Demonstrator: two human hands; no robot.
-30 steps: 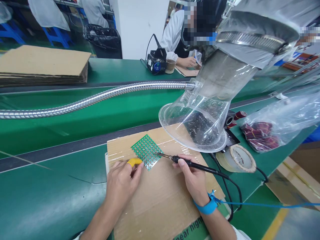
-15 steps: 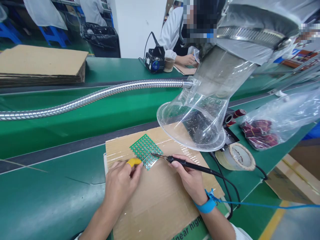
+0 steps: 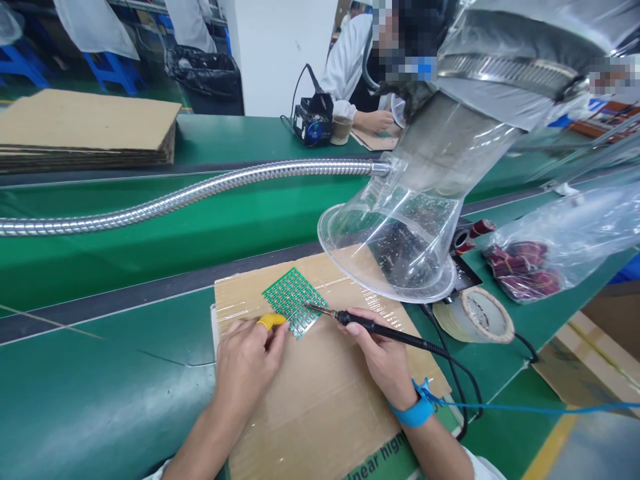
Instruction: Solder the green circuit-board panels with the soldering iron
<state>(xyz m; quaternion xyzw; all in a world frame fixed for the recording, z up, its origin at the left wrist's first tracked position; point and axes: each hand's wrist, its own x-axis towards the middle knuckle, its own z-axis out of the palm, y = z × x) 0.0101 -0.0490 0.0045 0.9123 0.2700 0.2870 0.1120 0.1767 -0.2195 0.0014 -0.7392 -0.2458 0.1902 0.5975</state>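
Observation:
A green circuit board [image 3: 295,301] lies on a brown cardboard sheet [image 3: 300,413]. My right hand [image 3: 383,353], with a blue wrist strap [image 3: 417,408], holds a black soldering iron [image 3: 390,331] like a pen, its tip at the board's middle. At the board's lower left is my left hand [image 3: 255,353], a yellow finger cover [image 3: 271,321] on one finger. Its thumb and that finger pinch a thin wire [image 3: 295,315] reaching toward the iron's tip. More thin wire trails out to the left of this hand.
A clear extraction hood [image 3: 395,247] hangs behind the board, with a metal hose [image 3: 225,179] running left. A tape roll [image 3: 480,315] and bagged dark red bundles [image 3: 525,267] lie right. Across the bench are stacked cardboard [image 3: 90,123] and a person's hand [image 3: 375,121].
The whole view has shifted slightly, so the bench and board appear a little further right. Both hands keep their grips, and the iron's tip remains on the board.

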